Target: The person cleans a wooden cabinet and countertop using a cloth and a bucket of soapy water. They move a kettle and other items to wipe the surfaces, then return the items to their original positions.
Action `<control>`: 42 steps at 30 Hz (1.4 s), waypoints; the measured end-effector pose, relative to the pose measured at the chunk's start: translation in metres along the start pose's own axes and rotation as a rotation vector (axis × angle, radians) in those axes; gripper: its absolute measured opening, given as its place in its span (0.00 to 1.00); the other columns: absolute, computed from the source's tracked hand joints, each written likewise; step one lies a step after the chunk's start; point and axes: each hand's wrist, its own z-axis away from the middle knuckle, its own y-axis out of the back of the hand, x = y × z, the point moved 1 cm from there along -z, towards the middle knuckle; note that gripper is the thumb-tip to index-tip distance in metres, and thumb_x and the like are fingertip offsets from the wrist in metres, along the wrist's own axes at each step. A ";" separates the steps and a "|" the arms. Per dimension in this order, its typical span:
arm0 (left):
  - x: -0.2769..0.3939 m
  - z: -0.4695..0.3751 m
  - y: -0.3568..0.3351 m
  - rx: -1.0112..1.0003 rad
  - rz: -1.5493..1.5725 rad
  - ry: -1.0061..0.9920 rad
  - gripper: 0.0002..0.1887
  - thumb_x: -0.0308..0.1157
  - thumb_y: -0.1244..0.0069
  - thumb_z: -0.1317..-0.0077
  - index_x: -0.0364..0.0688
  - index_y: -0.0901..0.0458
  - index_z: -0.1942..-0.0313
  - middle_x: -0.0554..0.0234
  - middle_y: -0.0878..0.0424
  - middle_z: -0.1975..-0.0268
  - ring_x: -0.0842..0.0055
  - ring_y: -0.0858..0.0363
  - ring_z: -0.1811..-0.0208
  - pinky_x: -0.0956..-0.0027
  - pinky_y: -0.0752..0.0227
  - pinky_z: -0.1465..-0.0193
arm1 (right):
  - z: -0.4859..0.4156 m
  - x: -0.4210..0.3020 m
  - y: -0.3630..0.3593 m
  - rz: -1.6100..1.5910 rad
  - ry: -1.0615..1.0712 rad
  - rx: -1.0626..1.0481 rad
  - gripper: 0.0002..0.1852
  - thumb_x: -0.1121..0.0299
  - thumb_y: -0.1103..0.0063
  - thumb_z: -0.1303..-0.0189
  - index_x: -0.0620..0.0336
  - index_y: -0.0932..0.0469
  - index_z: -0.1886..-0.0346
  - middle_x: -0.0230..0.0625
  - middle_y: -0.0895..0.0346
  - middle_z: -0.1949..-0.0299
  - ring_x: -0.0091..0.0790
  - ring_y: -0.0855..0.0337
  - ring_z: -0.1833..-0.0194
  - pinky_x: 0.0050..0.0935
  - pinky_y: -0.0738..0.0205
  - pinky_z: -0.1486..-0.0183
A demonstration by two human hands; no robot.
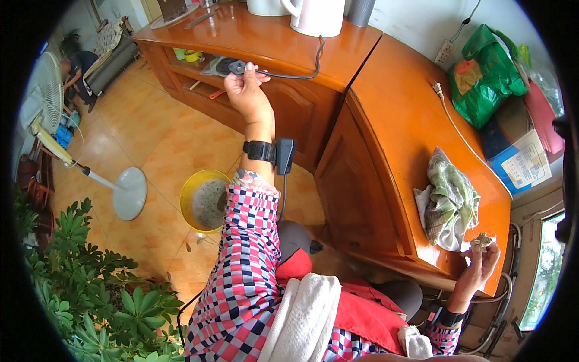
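Observation:
My left hand [251, 97] reaches out over the front edge of the wooden cabinet [294, 54]. Between thumb and fingers it pinches a black plug [236, 68], whose black cord [294, 76] runs to the base of a white electric kettle [319, 18]. At the right, my right hand [481, 262] holds a small crumpled, dirty-looking piece [482, 240], perhaps a rag, above the end of the cabinet top. Close by that hand lies a bunched green and white checked cloth [450, 203], partly in a clear plastic bag.
A yellow bucket [185, 203] of sudsy water stands on the tiled floor, near a pedestal fan [131, 194] and a leafy plant [90, 271]. A green bag [491, 77], a box [520, 158], a loose plug [437, 88] and a power outlet [444, 51] are right. Another person [81, 68] bends far left.

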 end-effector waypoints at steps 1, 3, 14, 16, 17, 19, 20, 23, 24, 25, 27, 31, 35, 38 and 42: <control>0.008 0.002 -0.006 -0.051 -0.007 -0.042 0.08 0.27 0.47 0.29 0.37 0.31 0.60 0.54 0.17 0.64 0.76 0.20 0.72 0.68 0.19 0.64 | 0.000 0.001 -0.001 -0.003 0.009 0.003 0.09 0.76 0.45 0.31 0.64 0.29 0.50 0.35 0.24 0.59 0.23 0.24 0.66 0.23 0.26 0.64; 0.019 0.006 -0.016 -0.124 0.019 -0.106 0.08 0.26 0.47 0.29 0.37 0.31 0.58 0.55 0.17 0.62 0.76 0.18 0.69 0.67 0.19 0.62 | 0.000 0.001 -0.002 0.009 0.013 0.023 0.09 0.76 0.44 0.32 0.65 0.29 0.51 0.35 0.24 0.60 0.23 0.24 0.66 0.22 0.26 0.65; 0.027 0.025 -0.035 -0.232 0.068 -0.123 0.08 0.26 0.49 0.28 0.36 0.31 0.55 0.52 0.17 0.58 0.75 0.19 0.63 0.67 0.21 0.55 | -0.001 0.007 -0.003 -0.008 0.025 -0.007 0.09 0.75 0.43 0.31 0.64 0.28 0.51 0.35 0.24 0.61 0.23 0.24 0.67 0.21 0.27 0.65; 0.028 0.026 -0.036 -0.235 0.068 -0.113 0.08 0.26 0.49 0.28 0.37 0.31 0.55 0.52 0.17 0.57 0.75 0.19 0.63 0.67 0.21 0.55 | -0.001 0.007 -0.002 0.004 0.016 0.005 0.09 0.75 0.43 0.31 0.63 0.28 0.51 0.34 0.24 0.61 0.23 0.25 0.67 0.21 0.27 0.65; 0.028 0.026 -0.037 -0.239 0.075 -0.119 0.08 0.26 0.49 0.28 0.37 0.31 0.55 0.52 0.17 0.57 0.74 0.19 0.63 0.67 0.21 0.55 | 0.000 0.008 -0.002 0.018 0.032 0.001 0.09 0.75 0.43 0.31 0.63 0.28 0.51 0.34 0.24 0.61 0.23 0.25 0.67 0.21 0.27 0.65; 0.028 0.026 -0.038 -0.253 0.077 -0.113 0.08 0.27 0.49 0.28 0.37 0.31 0.55 0.52 0.17 0.58 0.74 0.19 0.62 0.67 0.21 0.55 | 0.000 0.009 -0.002 -0.005 0.007 0.010 0.09 0.75 0.44 0.31 0.63 0.28 0.51 0.34 0.25 0.61 0.23 0.26 0.67 0.21 0.27 0.65; 0.028 0.026 -0.038 -0.257 0.087 -0.119 0.08 0.27 0.49 0.28 0.37 0.30 0.55 0.52 0.17 0.58 0.74 0.18 0.62 0.67 0.20 0.56 | 0.000 0.009 -0.002 -0.001 0.017 -0.002 0.09 0.75 0.44 0.31 0.63 0.28 0.50 0.33 0.25 0.61 0.23 0.26 0.67 0.21 0.28 0.65; 0.027 0.025 -0.039 -0.253 0.080 -0.096 0.07 0.27 0.49 0.28 0.37 0.30 0.55 0.53 0.17 0.58 0.74 0.18 0.63 0.67 0.21 0.56 | -0.001 0.013 -0.002 -0.031 0.022 -0.014 0.09 0.75 0.44 0.31 0.62 0.28 0.50 0.33 0.25 0.61 0.23 0.26 0.67 0.21 0.28 0.64; 0.026 0.025 -0.039 -0.242 0.071 -0.083 0.07 0.26 0.49 0.28 0.36 0.30 0.56 0.55 0.17 0.59 0.75 0.18 0.64 0.68 0.21 0.56 | -0.002 0.015 -0.002 -0.041 0.013 -0.011 0.09 0.75 0.44 0.31 0.62 0.29 0.50 0.33 0.25 0.61 0.23 0.26 0.67 0.21 0.28 0.64; 0.026 0.024 -0.039 -0.235 0.069 -0.086 0.07 0.26 0.49 0.28 0.36 0.30 0.56 0.56 0.17 0.60 0.75 0.18 0.65 0.69 0.21 0.56 | -0.002 0.016 -0.001 -0.042 0.015 -0.014 0.09 0.76 0.44 0.31 0.62 0.29 0.50 0.33 0.25 0.60 0.23 0.26 0.67 0.21 0.29 0.64; 0.023 0.023 -0.039 -0.208 0.062 -0.060 0.07 0.25 0.49 0.28 0.36 0.30 0.57 0.56 0.17 0.61 0.76 0.18 0.66 0.69 0.21 0.57 | -0.003 0.019 -0.001 -0.060 0.014 -0.019 0.10 0.76 0.44 0.32 0.62 0.29 0.50 0.33 0.25 0.60 0.22 0.26 0.67 0.21 0.29 0.64; 0.016 0.016 -0.033 -0.162 0.039 -0.002 0.07 0.25 0.48 0.29 0.36 0.30 0.58 0.57 0.17 0.62 0.76 0.18 0.67 0.69 0.19 0.60 | -0.003 0.026 -0.001 -0.105 -0.004 -0.012 0.10 0.77 0.44 0.32 0.61 0.29 0.49 0.32 0.25 0.59 0.21 0.26 0.67 0.20 0.28 0.64; 0.006 0.010 -0.023 -0.128 0.020 0.043 0.07 0.25 0.47 0.29 0.37 0.30 0.58 0.57 0.18 0.62 0.75 0.17 0.67 0.69 0.17 0.60 | -0.004 0.033 -0.001 -0.084 -0.025 -0.008 0.11 0.77 0.44 0.32 0.61 0.30 0.49 0.31 0.25 0.59 0.20 0.26 0.67 0.18 0.28 0.65; 0.000 0.009 -0.018 -0.110 0.024 0.093 0.06 0.25 0.48 0.29 0.37 0.29 0.58 0.55 0.17 0.61 0.70 0.15 0.63 0.65 0.17 0.58 | -0.005 0.038 -0.002 -0.093 -0.002 -0.016 0.10 0.77 0.44 0.31 0.61 0.29 0.49 0.31 0.25 0.60 0.19 0.26 0.67 0.17 0.28 0.65; -0.004 0.011 -0.015 -0.107 0.020 0.116 0.06 0.24 0.48 0.29 0.37 0.29 0.57 0.54 0.17 0.58 0.69 0.16 0.60 0.62 0.18 0.54 | -0.007 0.045 -0.004 -0.094 0.006 -0.029 0.10 0.76 0.44 0.31 0.61 0.29 0.49 0.31 0.25 0.60 0.19 0.27 0.67 0.16 0.29 0.66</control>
